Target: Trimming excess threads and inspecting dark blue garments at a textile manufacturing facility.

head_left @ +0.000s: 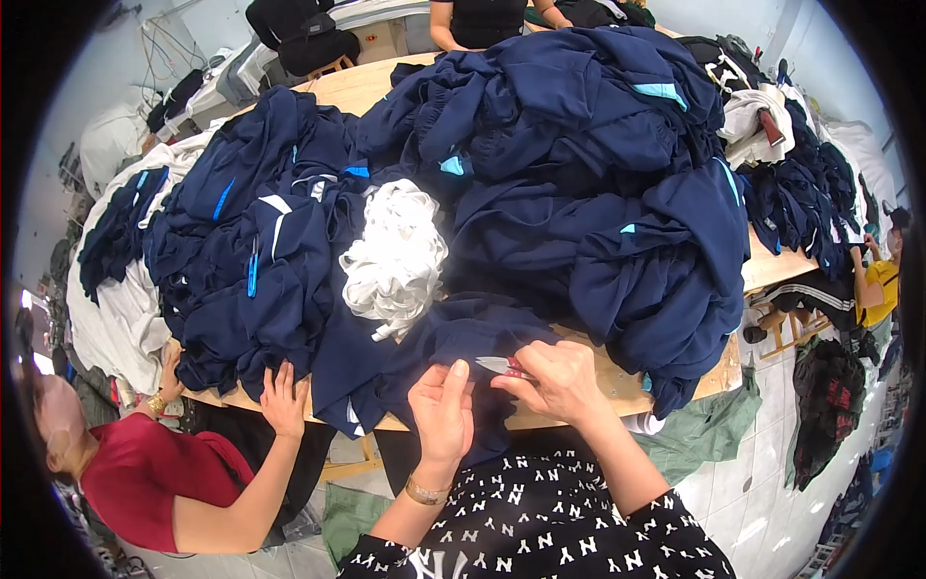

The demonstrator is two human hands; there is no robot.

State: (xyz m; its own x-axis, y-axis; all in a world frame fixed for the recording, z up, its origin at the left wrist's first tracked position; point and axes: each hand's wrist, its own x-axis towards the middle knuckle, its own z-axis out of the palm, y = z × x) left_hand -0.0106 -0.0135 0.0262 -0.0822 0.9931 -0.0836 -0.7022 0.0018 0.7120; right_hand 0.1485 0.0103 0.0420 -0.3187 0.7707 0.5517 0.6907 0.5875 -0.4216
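Observation:
In my right hand [558, 378] is a pair of thread snips [502, 366] with red handles, its pointed metal blades aimed left toward my other hand. My left hand [442, 413] is closed just left of the blades, thumb and fingers pressed together. Whatever it pinches is too small or hidden to name. Navy fabric [482, 323] lies behind and below both hands at the table's near edge. Beyond it to the left sits a bundle of white tape or elastic [394, 253].
A large navy garment heap [598, 145] with light-blue trims covers the right of the wooden table [719, 376]. Another navy pile [246, 222] fills the left, with a blue snips-like tool [253, 272] on it. A co-worker in red [183, 482] stands close on my left, one hand against that pile.

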